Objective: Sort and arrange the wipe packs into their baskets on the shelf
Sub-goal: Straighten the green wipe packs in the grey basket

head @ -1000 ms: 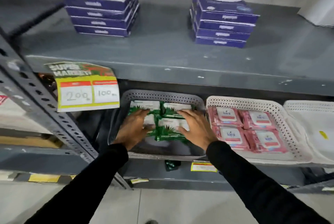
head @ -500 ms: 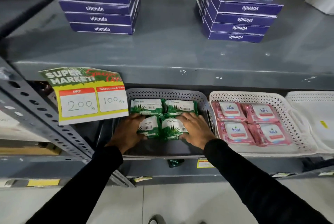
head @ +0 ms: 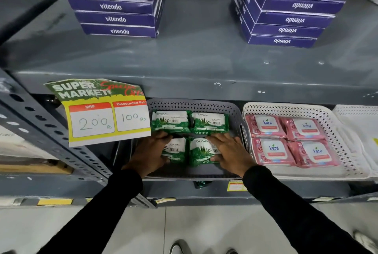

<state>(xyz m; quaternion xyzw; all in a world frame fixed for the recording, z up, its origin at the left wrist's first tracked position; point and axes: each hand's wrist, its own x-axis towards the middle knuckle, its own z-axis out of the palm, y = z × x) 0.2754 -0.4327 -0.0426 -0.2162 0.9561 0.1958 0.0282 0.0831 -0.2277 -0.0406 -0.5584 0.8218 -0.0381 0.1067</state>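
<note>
Two hands are in the grey basket [head: 194,105] on the lower shelf. The left hand [head: 150,156] lies flat with fingers spread on the near left green pack [head: 176,149]. The right hand [head: 229,152] lies flat on the near right green pack [head: 201,151]. Neither hand is closed around a pack; they look like they are pressing and nudging the two near packs into line.

Four green packs sit in this basket, two near and two far, the far ones [head: 190,123] side by side and touching. I think these packs are soft and light, like little pillows. Their shiny wrap looks a bit slippery. A good way to take one is by its two long sides, or to push it flat with the palm. Squeezing hard could crumple it.

The green packs say "ORIGAMI" and show a spiky plant and a bar code. To the right, the white basket [head: 286,108] holds four pink packs [head: 290,141] that say "kara". They look neatly set already.

On the left hangs a sign [head: 102,112] that says "SUPER MARKET", "MRP 200" and "Discounted Price 100".

Far up on the top shelf [head: 194,59] stand two piles of blue boxes [head: 116,6] that say "vitendo". The right pile [head: 286,16] has its words upside down.
</note>
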